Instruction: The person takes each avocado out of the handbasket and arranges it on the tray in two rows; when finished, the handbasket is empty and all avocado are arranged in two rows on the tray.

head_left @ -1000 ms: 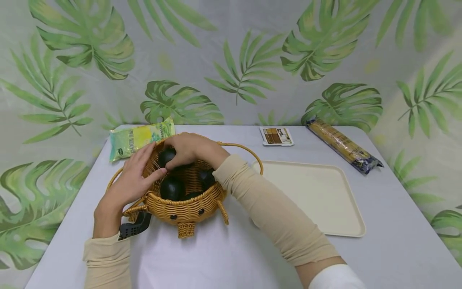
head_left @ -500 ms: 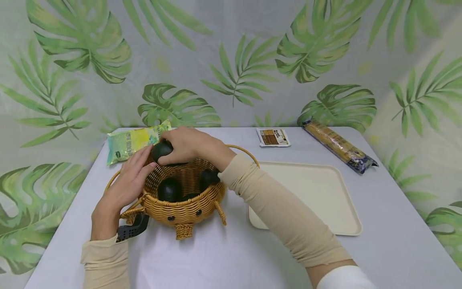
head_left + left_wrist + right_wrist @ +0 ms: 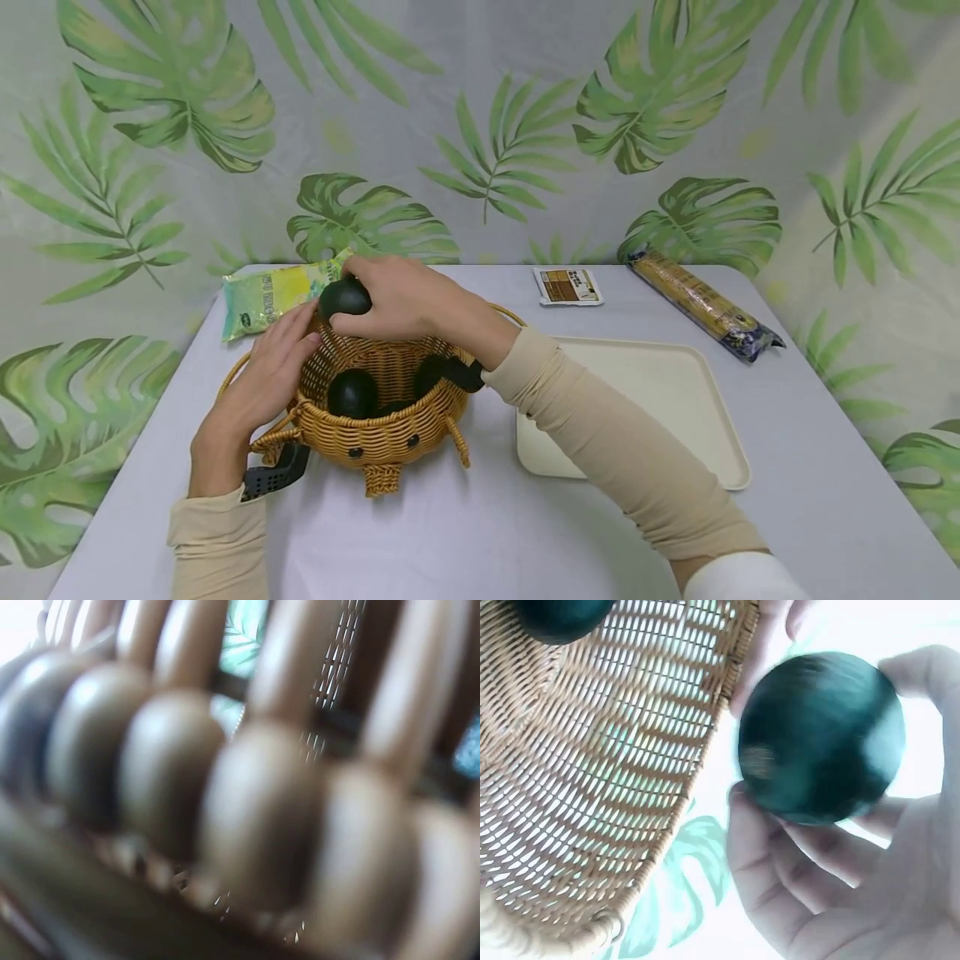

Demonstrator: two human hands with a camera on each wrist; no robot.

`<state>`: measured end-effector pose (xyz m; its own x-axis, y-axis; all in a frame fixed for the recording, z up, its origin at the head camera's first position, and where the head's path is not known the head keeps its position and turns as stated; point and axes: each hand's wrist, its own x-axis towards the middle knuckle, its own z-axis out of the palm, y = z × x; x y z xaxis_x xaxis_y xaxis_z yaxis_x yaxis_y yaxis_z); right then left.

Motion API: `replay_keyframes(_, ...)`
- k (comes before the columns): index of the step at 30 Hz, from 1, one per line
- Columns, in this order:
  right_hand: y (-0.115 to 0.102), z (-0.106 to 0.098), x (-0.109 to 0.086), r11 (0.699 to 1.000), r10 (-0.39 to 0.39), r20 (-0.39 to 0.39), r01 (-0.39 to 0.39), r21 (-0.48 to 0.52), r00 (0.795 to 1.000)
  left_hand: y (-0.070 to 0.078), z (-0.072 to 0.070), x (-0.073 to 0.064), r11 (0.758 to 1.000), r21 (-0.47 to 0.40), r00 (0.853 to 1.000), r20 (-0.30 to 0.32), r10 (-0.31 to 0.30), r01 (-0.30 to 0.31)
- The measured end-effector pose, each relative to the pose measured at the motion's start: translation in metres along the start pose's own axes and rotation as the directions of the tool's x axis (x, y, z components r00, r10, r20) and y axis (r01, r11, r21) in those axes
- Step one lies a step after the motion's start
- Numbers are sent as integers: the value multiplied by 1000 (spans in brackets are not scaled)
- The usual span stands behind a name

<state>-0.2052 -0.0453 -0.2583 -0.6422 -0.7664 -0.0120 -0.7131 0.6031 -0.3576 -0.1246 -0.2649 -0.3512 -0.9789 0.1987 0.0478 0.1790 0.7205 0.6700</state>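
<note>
A dark green avocado (image 3: 345, 297) is held between the thumb and fingers of my right hand (image 3: 397, 297), just above the far left rim of a wicker basket (image 3: 382, 429). In the right wrist view the avocado (image 3: 821, 739) shows round, glossy and a little blurred, outside the rim. My left hand (image 3: 258, 379) rests along the basket's left side with fingers fairly straight and thumb toward the opening. Inside the basket lie another avocado (image 3: 352, 394) and a dark one (image 3: 430, 375) partly behind a black wrist mount. The left wrist view shows only blurred wicker (image 3: 262, 817).
A cream tray (image 3: 637, 400) lies right of the basket, partly under my right forearm. Behind the basket is a green-yellow packet (image 3: 270, 300). At the back are a small brown-and-white packet (image 3: 567, 286) and a long golden packet (image 3: 701, 302).
My right hand has lifted the avocado from inside the basket up to above its far left rim. The left hand stays at the basket's side.
</note>
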Motion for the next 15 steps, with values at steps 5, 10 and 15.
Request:
replay_keyframes(5, 2, 1, -8, 1000, -6, -47, 7, 25, 999, -1, -1, -1, 1000, 5, 1000, 5, 0, 0)
replay_keyframes(10, 2, 0, -16, 997, -7, -82, 13, 71, 997, -1, -1, -2, 1000, 7, 1000, -2, 5, -5)
replay_keyframes(15, 8, -1, -29, 990, -10, -143, 30, 136, 990, -1, 0, 1, 1000, 0, 1000, -3, -4, 4)
